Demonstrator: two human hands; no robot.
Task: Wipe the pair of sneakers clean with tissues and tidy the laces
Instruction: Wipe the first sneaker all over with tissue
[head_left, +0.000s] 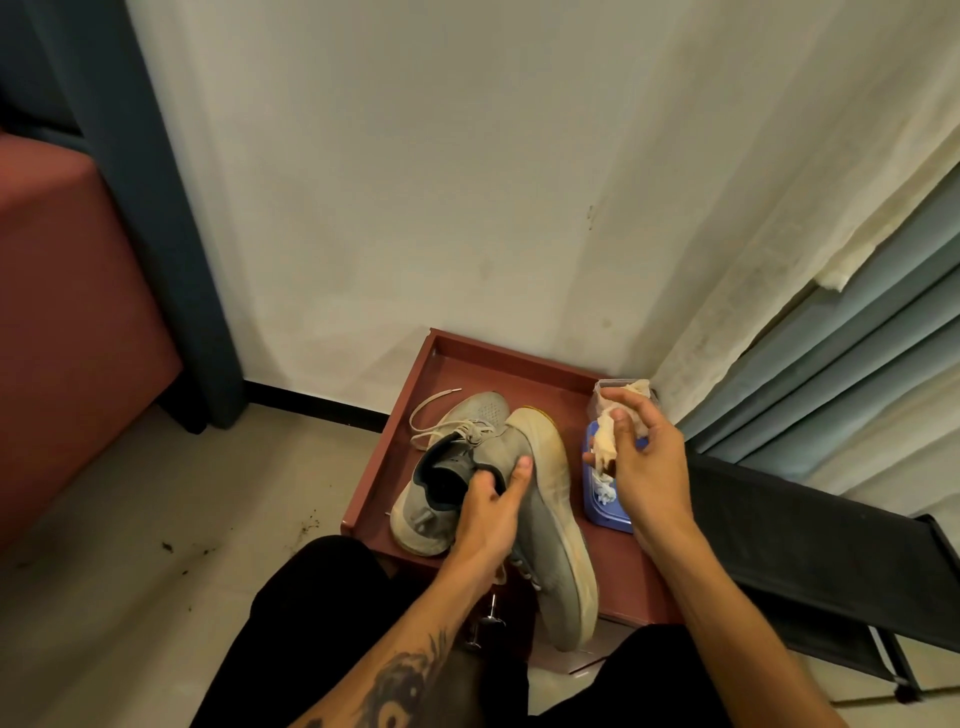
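1. Held sneaker (553, 545): centre of frame, tipped on its side, pale sole edge facing right. Probably turned this way to bring the soiled rim to the wiping hand.
2. Left hand (488, 514): clamped on that sneaker, thumb flat on the grey upper, fingers curled round its left side. Judged to be steadying it.
3. Right hand (649, 467): right of centre, pinching a crumpled tissue (605, 441) just beside the sole, apart from it.
4. Blue tissue pack (605, 506): under the right hand, near for resupply.
5. Second sneaker (439, 488): resting on the tray, left of the held one, laces (431, 415) loose toward upper left and not yet tidied.
6. Red tray (498, 349): against the wall, bearing both shoes and the pack.
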